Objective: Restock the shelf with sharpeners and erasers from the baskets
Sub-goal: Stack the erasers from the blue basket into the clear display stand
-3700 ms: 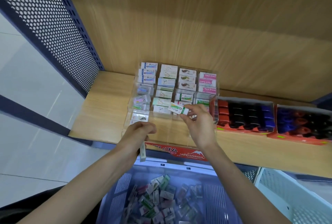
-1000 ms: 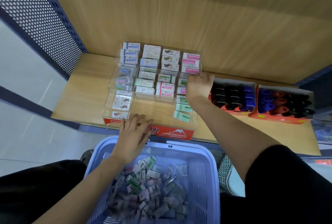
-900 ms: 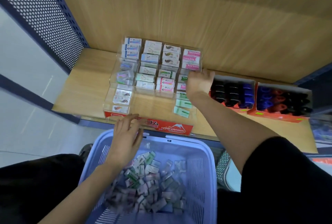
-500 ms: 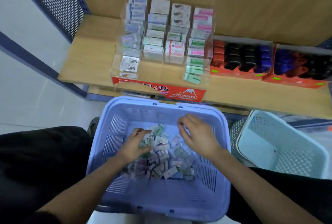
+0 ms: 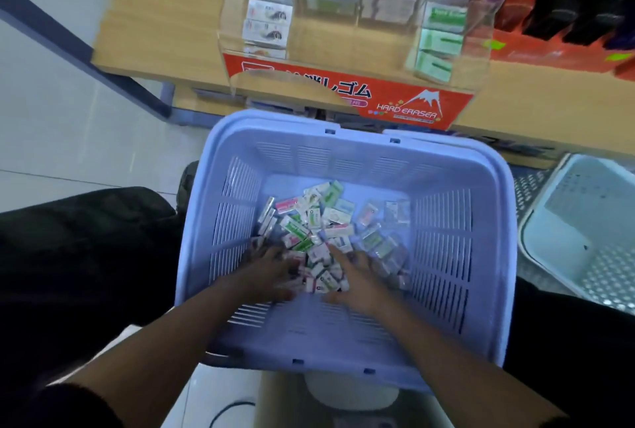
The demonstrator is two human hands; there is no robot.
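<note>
A lilac plastic basket [image 5: 494, 221] sits on my lap below the shelf, with a heap of small wrapped erasers [image 5: 319, 221] on its floor. Both hands are down in the heap. My left hand [image 5: 266, 274] lies on the near left part of the pile, fingers among the packets. My right hand [image 5: 357, 281] lies on the near right part, index finger stretched toward the middle. Motion blur hides whether either hand holds a packet. On the wooden shelf [image 5: 161, 22] stands a clear tiered eraser display [image 5: 343, 90] with a red "HARD ERASER" front and rows of packets.
Red boxes of dark sharpeners [image 5: 567, 5] stand on the shelf right of the display. A pale mint basket [image 5: 584, 231] sits low at the right. My dark-clothed legs flank the lilac basket. Light floor tiles and a blue shelf post lie to the left.
My right hand left the display's right column and both hands dropped into the basket. My view tilted down, and both hands slid toward the near side of the eraser pile.
</note>
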